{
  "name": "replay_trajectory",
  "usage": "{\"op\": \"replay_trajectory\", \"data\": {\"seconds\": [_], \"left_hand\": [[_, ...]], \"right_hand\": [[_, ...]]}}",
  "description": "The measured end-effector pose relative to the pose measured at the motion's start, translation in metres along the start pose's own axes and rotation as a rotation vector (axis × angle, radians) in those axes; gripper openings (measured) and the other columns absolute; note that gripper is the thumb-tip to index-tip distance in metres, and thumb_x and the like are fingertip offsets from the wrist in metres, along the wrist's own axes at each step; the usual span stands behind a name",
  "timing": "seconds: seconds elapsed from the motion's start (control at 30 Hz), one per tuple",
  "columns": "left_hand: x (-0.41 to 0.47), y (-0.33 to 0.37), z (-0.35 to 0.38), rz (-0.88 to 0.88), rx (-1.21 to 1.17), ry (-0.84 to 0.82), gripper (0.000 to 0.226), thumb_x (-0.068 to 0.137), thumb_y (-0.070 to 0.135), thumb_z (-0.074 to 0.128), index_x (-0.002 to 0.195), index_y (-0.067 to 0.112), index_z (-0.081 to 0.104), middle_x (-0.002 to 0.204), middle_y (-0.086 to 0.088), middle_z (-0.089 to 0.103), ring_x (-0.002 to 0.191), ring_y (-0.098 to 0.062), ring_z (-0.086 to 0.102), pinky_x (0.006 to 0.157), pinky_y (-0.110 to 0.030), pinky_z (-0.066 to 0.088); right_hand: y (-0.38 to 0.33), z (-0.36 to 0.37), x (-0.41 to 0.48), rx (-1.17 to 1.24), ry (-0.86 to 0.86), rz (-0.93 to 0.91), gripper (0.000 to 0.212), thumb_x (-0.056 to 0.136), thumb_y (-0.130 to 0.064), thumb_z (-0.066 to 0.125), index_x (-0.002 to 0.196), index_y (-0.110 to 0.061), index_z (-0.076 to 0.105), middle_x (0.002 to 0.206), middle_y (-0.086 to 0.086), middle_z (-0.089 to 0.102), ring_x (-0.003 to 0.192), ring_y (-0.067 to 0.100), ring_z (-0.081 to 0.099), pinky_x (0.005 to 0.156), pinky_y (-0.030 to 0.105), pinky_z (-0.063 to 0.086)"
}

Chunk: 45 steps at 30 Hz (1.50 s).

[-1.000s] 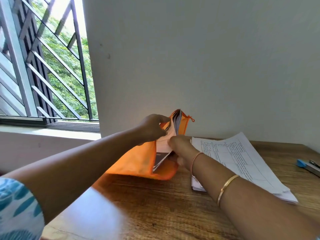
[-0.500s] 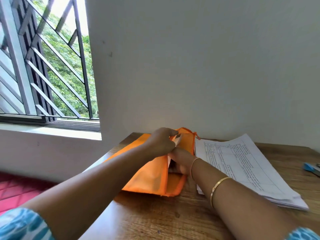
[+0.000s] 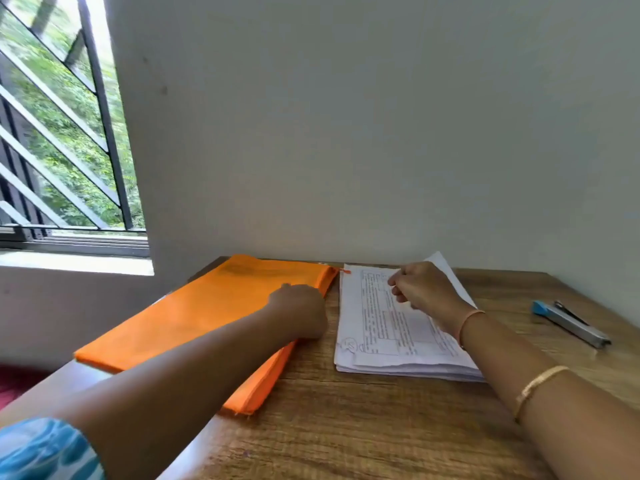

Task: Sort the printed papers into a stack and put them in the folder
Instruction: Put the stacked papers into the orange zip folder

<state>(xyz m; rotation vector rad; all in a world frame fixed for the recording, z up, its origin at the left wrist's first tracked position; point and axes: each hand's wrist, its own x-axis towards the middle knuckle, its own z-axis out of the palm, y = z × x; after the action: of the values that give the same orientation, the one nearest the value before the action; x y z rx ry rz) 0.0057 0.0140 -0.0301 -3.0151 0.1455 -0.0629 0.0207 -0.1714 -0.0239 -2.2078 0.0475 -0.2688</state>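
Note:
The orange zip folder [image 3: 194, 317] lies flat on the wooden table [image 3: 346, 427], left of centre, its red zip pull [image 3: 345, 270] at the far right corner. My left hand [image 3: 300, 311] rests on the folder's right edge, back of the hand up; its fingers curl downward and are hidden. To the right, the stack of printed papers [image 3: 381, 327] lies on the table, its sheets slightly fanned at the far end. My right hand [image 3: 424, 292] hovers over the stack's far half with fingers loosely curled, holding nothing.
A stapler [image 3: 571, 323] with a blue end lies near the table's right side. A plain wall stands right behind the table. A barred window [image 3: 62, 133] and its sill are at the left. The table's left edge runs under the folder.
The folder, held up and open a second ago, now lies flat on the table. My right hand has left the folder's mouth and moved right over the paper stack.

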Motion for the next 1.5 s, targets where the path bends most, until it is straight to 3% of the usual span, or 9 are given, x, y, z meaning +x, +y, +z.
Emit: {"op": "replay_trajectory", "data": {"seconds": [0.17,0.3,0.5,0.63,0.83,1.0,1.1,1.37,1.5], "left_hand": [[0.009,0.026,0.001,0.031,-0.174,0.175,0.029,0.091,0.021,0.047,0.118,0.013,0.053,0.114,-0.008,0.054,0.105,-0.027,0.052,0.077,-0.032,0.042],[0.012,0.045,0.004,0.056,-0.265,0.109,0.024,0.095,0.028,0.043,0.112,0.014,0.053,0.111,-0.003,0.059,0.101,-0.02,0.054,0.081,-0.033,0.046],[0.029,0.053,0.014,-0.003,-0.353,0.033,0.049,0.094,0.048,0.043,0.131,0.016,0.042,0.125,-0.004,0.054,0.118,-0.025,0.046,0.096,-0.046,0.043],[0.039,0.055,0.013,-0.064,-0.544,-0.014,0.066,0.092,0.046,0.05,0.144,0.014,0.027,0.143,-0.005,0.041,0.137,-0.032,0.024,0.107,-0.045,0.031],[0.052,0.062,0.001,-0.13,-0.694,-0.025,0.053,0.089,0.03,0.06,0.136,0.016,0.039,0.135,-0.004,0.047,0.129,-0.026,0.039,0.11,-0.037,0.028],[0.07,0.057,-0.005,-0.284,-1.175,-0.013,0.007,0.087,0.001,0.055,0.082,0.006,0.052,0.09,-0.011,0.052,0.08,-0.024,0.05,0.071,-0.031,0.047],[0.075,0.048,-0.009,-0.349,-1.291,-0.025,0.029,0.087,-0.008,0.044,0.064,0.007,0.035,0.069,-0.009,0.037,0.06,-0.02,0.034,0.053,-0.026,0.031],[0.074,0.058,-0.004,-0.188,-1.197,0.12,0.019,0.082,0.013,0.068,0.098,0.009,0.06,0.098,-0.01,0.065,0.086,-0.027,0.063,0.075,-0.035,0.053],[0.063,0.073,-0.007,0.046,-0.97,0.17,0.025,0.091,0.018,0.052,0.116,0.021,0.052,0.11,-0.002,0.061,0.082,-0.017,0.062,0.056,-0.025,0.048]], "right_hand": [[0.026,-0.02,0.001,-0.396,0.107,-0.074,0.03,0.09,-0.019,0.044,0.113,-0.011,0.062,0.118,0.009,0.063,0.107,0.028,0.056,0.094,0.038,0.045],[0.047,-0.026,0.006,-0.632,-0.032,0.089,0.057,0.092,-0.036,0.041,0.144,-0.014,0.029,0.154,0.017,0.02,0.142,0.034,0.02,0.112,0.056,0.021],[0.059,-0.03,0.013,-0.629,-0.241,0.312,0.068,0.098,-0.041,0.028,0.152,-0.012,-0.002,0.156,0.019,-0.018,0.146,0.035,-0.01,0.117,0.055,0.003],[0.059,-0.034,0.014,-0.632,-0.301,0.324,0.066,0.1,-0.041,0.021,0.151,-0.01,-0.006,0.155,0.019,-0.02,0.145,0.034,-0.014,0.117,0.053,0.0],[0.058,-0.036,0.012,-0.598,-0.33,0.332,0.066,0.1,-0.041,0.02,0.151,-0.01,-0.008,0.155,0.017,-0.022,0.144,0.033,-0.018,0.117,0.052,-0.004],[0.056,-0.038,0.01,-0.599,-0.341,0.332,0.066,0.101,-0.042,0.02,0.151,-0.011,-0.008,0.155,0.017,-0.022,0.144,0.033,-0.018,0.117,0.053,-0.003],[0.055,-0.038,0.009,-0.562,-0.344,0.332,0.064,0.101,-0.039,0.02,0.152,-0.011,-0.006,0.155,0.018,-0.021,0.144,0.034,-0.019,0.117,0.053,-0.004],[0.048,-0.04,0.001,-0.7,-0.331,0.319,0.061,0.1,-0.044,0.019,0.152,-0.023,-0.005,0.157,0.014,-0.019,0.145,0.033,-0.015,0.111,0.061,-0.011],[0.053,-0.037,0.003,-0.76,-0.34,0.274,0.06,0.099,-0.045,0.018,0.152,-0.03,-0.004,0.156,0.013,-0.021,0.144,0.031,-0.019,0.109,0.065,-0.012]]}}
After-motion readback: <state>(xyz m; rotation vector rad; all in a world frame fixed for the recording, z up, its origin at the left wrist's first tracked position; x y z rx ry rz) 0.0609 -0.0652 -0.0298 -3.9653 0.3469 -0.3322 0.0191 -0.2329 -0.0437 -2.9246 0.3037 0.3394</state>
